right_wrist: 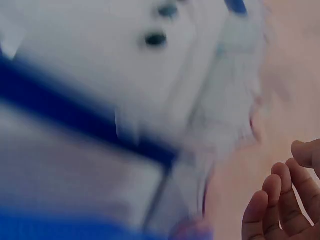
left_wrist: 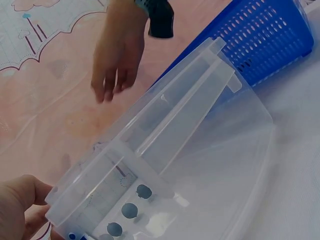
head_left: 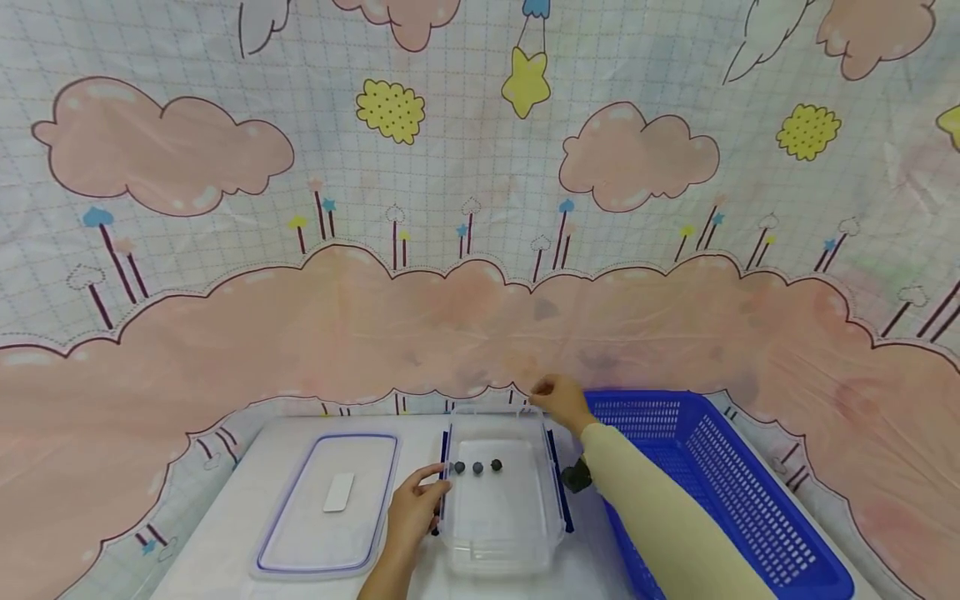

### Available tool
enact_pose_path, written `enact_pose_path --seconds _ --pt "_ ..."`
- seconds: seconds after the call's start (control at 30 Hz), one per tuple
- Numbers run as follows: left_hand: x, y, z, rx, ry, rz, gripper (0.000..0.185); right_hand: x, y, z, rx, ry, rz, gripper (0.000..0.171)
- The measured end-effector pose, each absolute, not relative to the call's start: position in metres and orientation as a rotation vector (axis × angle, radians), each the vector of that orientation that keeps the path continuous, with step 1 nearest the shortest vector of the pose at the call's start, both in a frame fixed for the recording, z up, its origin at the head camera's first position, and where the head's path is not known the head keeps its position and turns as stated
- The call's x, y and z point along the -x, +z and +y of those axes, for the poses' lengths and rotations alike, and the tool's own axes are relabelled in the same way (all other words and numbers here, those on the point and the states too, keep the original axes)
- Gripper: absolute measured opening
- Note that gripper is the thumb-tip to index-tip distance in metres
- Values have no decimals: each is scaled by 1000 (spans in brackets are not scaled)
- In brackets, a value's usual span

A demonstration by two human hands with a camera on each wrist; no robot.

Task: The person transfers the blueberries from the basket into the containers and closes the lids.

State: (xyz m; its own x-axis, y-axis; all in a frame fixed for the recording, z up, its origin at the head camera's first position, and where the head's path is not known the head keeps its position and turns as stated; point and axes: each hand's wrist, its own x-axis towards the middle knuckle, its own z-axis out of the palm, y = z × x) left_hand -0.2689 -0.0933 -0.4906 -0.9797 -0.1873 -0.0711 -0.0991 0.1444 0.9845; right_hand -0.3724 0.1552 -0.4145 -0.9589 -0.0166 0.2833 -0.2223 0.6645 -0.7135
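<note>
A clear plastic container stands on the white table with three small dark balls in a row near its far end. My left hand grips the container's left wall by the blue latch, thumb lying along the rim. In the left wrist view this hand is at the box's near corner, close to the balls. My right hand hovers over the far right corner of the box, fingers relaxed and holding nothing. Those fingers hang down above the container. The right wrist view is blurred.
The container's flat lid with a blue seal lies to the left, a small white piece on it. A blue perforated basket stands close against the right side. A cartoon cloud cloth hangs behind the table.
</note>
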Motion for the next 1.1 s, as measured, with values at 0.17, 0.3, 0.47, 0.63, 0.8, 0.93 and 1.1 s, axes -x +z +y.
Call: enact_pose_path --seconds 0.17,0.3,0.47,0.63,0.8,0.93,1.1 --pt "268 -491 -92 -296 -1983 -2320 37 364 -391 216 -87 1035 -2651 23" --pt "268 -492 -92 -299 -1987 -2329 38 351 -389 261 -4 1003 -2655 29" --pt "269 -491 -92 -305 -1968 -2337 37 337 -406 302 124 1032 -2693 36" --pt "269 -492 -92 -318 -1969 -2332 36 325 -429 322 230 1083 -2723 40" --pt "269 -492 -93 -327 -1966 -2342 37 318 -451 328 256 1127 -2724 37" --pt "270 -493 -93 -332 -1956 -2345 37 313 -467 327 245 1146 -2737 35" --pt "269 -492 -93 -315 -1956 -2347 36 309 -482 323 244 1160 -2753 32"
